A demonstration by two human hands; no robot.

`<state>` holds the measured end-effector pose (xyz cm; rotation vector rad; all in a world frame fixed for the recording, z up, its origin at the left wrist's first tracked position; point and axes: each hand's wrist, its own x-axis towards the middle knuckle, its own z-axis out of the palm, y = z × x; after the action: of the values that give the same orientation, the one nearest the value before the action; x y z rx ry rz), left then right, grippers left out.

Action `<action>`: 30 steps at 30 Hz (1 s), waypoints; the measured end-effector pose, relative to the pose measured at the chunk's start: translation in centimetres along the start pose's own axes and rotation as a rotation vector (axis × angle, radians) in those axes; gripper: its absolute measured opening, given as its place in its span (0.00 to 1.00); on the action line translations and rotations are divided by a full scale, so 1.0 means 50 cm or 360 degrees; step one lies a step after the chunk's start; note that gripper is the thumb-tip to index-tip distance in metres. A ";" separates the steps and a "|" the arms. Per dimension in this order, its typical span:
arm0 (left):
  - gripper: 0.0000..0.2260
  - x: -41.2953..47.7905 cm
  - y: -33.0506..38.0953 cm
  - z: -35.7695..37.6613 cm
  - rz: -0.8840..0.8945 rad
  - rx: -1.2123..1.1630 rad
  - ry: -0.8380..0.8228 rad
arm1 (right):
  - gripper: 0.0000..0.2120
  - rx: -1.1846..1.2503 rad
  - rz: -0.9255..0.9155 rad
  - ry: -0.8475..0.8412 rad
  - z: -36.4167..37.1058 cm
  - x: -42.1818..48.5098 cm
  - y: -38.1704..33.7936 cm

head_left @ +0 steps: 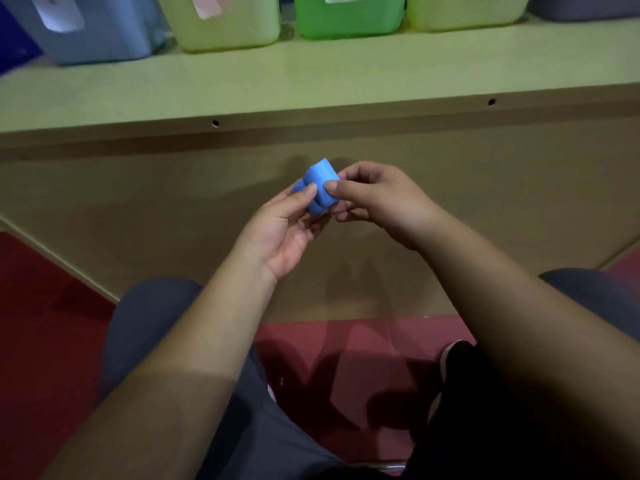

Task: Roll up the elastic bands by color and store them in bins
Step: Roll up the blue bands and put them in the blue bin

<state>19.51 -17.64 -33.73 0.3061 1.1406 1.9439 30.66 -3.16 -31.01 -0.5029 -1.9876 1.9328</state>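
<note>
A pale green shelf (311, 74) is running across the top of the view, and five bins are standing in a row along its far edge: a blue bin (104, 32) at the left, then a pale bin (228, 26), a green bin (346, 19), a second pale bin (464, 12) and a purple bin (588, 8) at the right end, partly cut off. Paper labels are showing on the first three bins; their text is too blurred to read. Under the near edge of the shelf a beige panel (138, 202) is going down to a red floor (52, 323).

The blue band (320, 183), rolled into a short thick roll, is not lying on anything. The person is holding it in the air, in front of the panel and below the middle of the shelf's near edge. The left hand (284, 233) is gripping it from the left, thumb pressing on the front and fingers curling behind. The right hand (381, 199) is pinching its right side between thumb and forefinger, the other fingers curling underneath.

Grey trousers (145, 323) and a black shoe (453, 362) are showing below the arms.
</note>
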 end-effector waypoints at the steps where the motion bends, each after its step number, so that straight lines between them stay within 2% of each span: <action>1: 0.23 -0.004 0.007 0.011 0.0012 -0.0005 0.0018 | 0.09 -0.0027 -0.0028 0.0049 0.001 -0.003 -0.008; 8: 0.14 -0.040 0.072 0.055 0.0210 0.0210 0.0076 | 0.10 -0.0032 -0.0118 0.0186 0.006 -0.030 -0.054; 13: 0.16 -0.072 0.114 0.087 0.0408 0.0383 0.0066 | 0.14 -0.0027 -0.0134 0.0170 0.010 -0.050 -0.113; 18: 0.19 -0.097 0.172 0.093 0.0564 0.0596 0.0012 | 0.11 -0.0058 -0.0212 0.0085 0.027 -0.056 -0.194; 22: 0.21 -0.103 0.229 0.088 0.0682 0.0682 0.0092 | 0.08 0.0002 -0.0166 -0.0010 0.043 -0.035 -0.243; 27: 0.19 -0.053 0.316 0.061 0.0769 0.0743 0.0235 | 0.09 -0.0307 -0.0271 -0.0040 0.078 0.073 -0.291; 30: 0.16 0.016 0.374 0.023 0.0785 0.0908 0.0350 | 0.08 -0.0572 -0.0344 -0.0030 0.107 0.178 -0.303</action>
<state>9.59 -20.70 -18.09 0.7480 1.9056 2.0583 19.91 -4.11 -16.15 -0.3371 -2.3075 1.4662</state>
